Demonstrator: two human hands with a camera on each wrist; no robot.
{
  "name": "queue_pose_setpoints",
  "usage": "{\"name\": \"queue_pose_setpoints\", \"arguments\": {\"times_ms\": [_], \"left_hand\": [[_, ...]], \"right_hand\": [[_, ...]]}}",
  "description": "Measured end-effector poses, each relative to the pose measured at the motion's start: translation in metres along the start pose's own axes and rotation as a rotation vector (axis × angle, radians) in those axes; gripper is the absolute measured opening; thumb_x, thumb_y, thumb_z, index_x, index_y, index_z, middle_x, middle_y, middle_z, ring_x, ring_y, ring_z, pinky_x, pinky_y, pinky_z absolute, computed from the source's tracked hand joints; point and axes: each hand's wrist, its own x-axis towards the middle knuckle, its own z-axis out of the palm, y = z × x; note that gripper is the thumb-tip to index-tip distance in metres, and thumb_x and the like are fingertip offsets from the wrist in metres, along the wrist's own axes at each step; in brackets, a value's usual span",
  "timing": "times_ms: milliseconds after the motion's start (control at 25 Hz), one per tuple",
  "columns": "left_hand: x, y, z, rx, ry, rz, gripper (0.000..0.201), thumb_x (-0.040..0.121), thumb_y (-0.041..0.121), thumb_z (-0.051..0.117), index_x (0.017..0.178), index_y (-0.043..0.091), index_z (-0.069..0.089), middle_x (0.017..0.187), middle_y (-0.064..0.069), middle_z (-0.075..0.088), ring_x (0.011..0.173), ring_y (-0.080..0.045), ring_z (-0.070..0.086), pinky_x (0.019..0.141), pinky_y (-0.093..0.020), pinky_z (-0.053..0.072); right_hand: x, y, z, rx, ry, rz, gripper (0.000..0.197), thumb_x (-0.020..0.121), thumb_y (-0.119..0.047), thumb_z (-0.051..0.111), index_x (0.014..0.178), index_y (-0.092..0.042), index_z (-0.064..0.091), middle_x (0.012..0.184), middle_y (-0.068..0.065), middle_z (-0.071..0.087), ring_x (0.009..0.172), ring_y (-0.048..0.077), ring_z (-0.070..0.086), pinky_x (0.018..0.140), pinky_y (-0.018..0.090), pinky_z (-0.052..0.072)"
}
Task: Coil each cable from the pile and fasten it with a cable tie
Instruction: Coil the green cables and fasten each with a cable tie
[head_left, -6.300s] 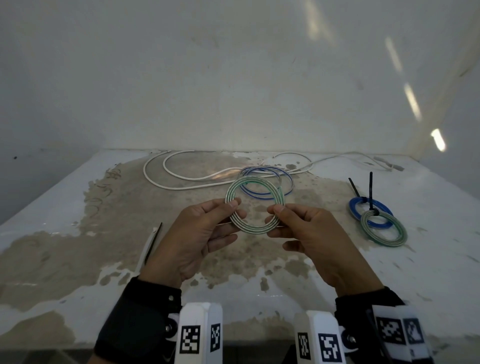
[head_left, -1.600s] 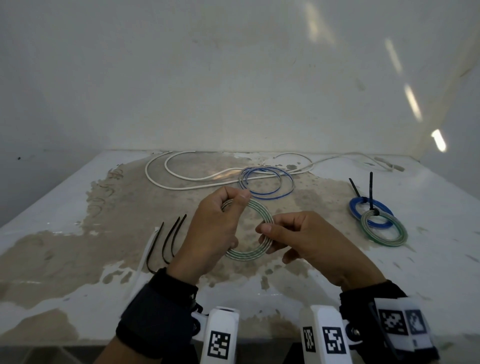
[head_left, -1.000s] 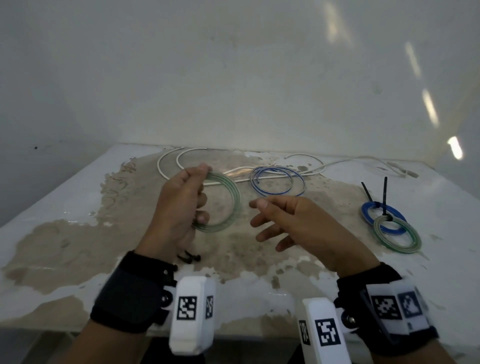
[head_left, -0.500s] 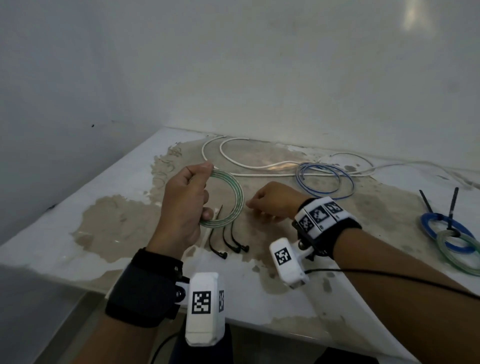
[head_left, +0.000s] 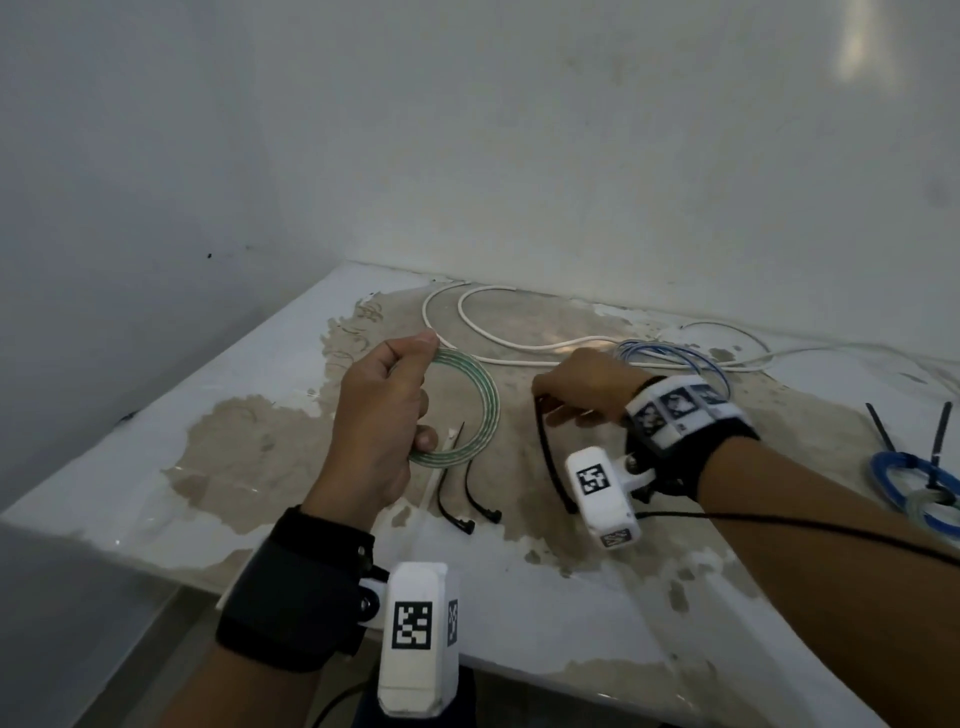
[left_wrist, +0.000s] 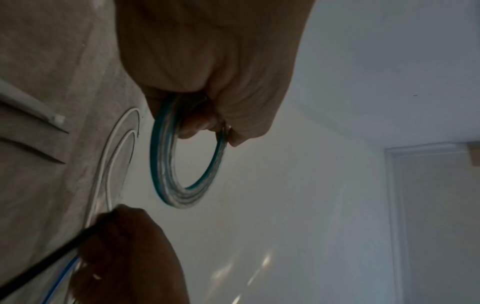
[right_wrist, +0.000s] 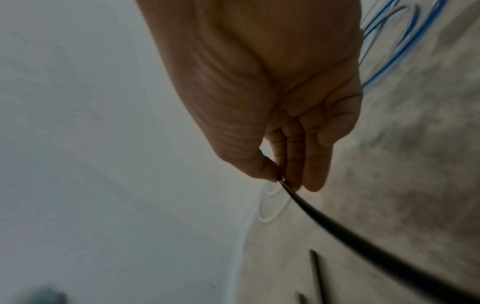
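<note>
The left hand (head_left: 382, 415) still grips the green coil (head_left: 480, 410) above the table (head_left: 649, 582). The right hand (head_left: 582, 384), empty a second ago, now pinches a black tie (head_left: 548, 462), lifting it.

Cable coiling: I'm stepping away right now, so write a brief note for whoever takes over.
Left hand grips the green coil above the table, untied.
Right hand pinches one black cable tie by its tip.
Two spare ties lie below the coil.
Done: two tied coils at the right edge.
Left: tie this coil, then the loose blue cable and the white cable.
</note>
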Motion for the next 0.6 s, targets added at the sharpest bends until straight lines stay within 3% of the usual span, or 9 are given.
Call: {"name": "queue_pose_setpoints", "arguments": {"times_ms": [160,280,440,600], "left_hand": [[0.001,-0.007,0.019,0.015,-0.016,0.024,0.013,0.097,0.030,0.061,0.091,0.019,0.065,0.057,0.007,0.028,0.043,-0.006,0.024,0.035,-0.018,0.026],[-0.004,-0.017,0.047,0.063,-0.049,0.043,0.012,0.097,0.029,0.061,0.089,0.021,0.065,0.060,0.004,0.027,0.044,-0.008,0.024,0.036,-0.019,0.028],[-0.018,-0.025,0.085,0.110,-0.101,0.079,0.015,0.098,0.029,0.059,0.095,0.016,0.067,0.058,0.004,0.029,0.042,-0.009,0.025,0.037,-0.021,0.028],[-0.031,-0.029,0.111,0.108,-0.125,0.090,0.014,0.098,0.028,0.060,0.097,0.016,0.068,0.056,0.005,0.032,0.040,-0.010,0.026,0.037,-0.022,0.027]], "right_hand": [[-0.067,0.004,-0.052,0.539,0.256,-0.277,0.012,0.100,-0.020,0.059,0.096,-0.013,0.067,0.093,0.005,0.077,0.070,0.010,0.073,0.051,0.021,0.046],[-0.125,0.013,-0.066,0.792,0.351,-0.472,0.010,0.101,-0.016,0.058,0.098,-0.012,0.066,0.088,0.004,0.075,0.067,0.012,0.070,0.047,0.021,0.048],[-0.160,0.034,-0.061,0.808,0.499,-0.606,0.009,0.101,-0.011,0.056,0.096,-0.011,0.063,0.080,0.002,0.074,0.065,0.016,0.072,0.048,0.024,0.053],[-0.164,0.060,-0.050,0.757,0.552,-0.653,0.006,0.097,-0.007,0.060,0.095,-0.010,0.064,0.085,0.004,0.076,0.077,0.019,0.077,0.064,0.030,0.061]]}}
